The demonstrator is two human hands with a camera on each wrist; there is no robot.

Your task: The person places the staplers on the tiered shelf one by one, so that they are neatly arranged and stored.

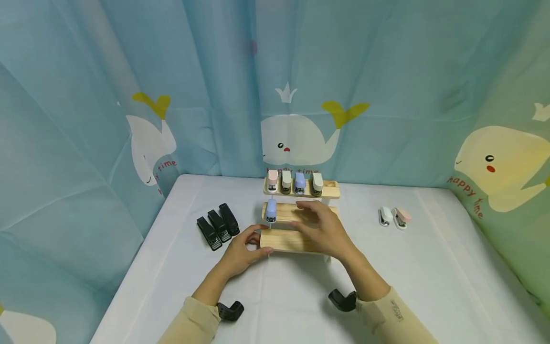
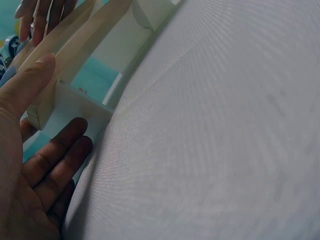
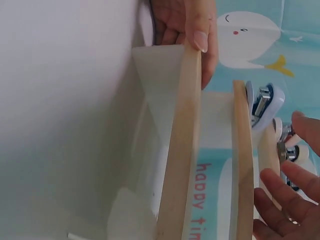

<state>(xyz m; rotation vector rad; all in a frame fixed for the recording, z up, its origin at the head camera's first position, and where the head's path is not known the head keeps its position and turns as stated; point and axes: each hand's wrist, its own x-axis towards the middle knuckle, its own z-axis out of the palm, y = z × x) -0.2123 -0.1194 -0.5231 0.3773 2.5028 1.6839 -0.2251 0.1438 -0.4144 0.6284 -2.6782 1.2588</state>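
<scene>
A three-tier wooden display rack with pale side supports stands on the table. My left hand grips the left end of its lowest shelf; the thumb lies over the board and the other fingers reach round the side, as the left wrist view shows. Over the right part of the middle shelf is my right hand, its fingers spread and holding nothing. A blue mini stapler stands at that shelf's left end. On the top shelf sit a pink mini stapler, two pale ones and another blue stapler.
Three black staplers lie side by side left of the rack. To the right are a white mini stapler and a pink one. A blue curtain with whale prints hangs behind the white table.
</scene>
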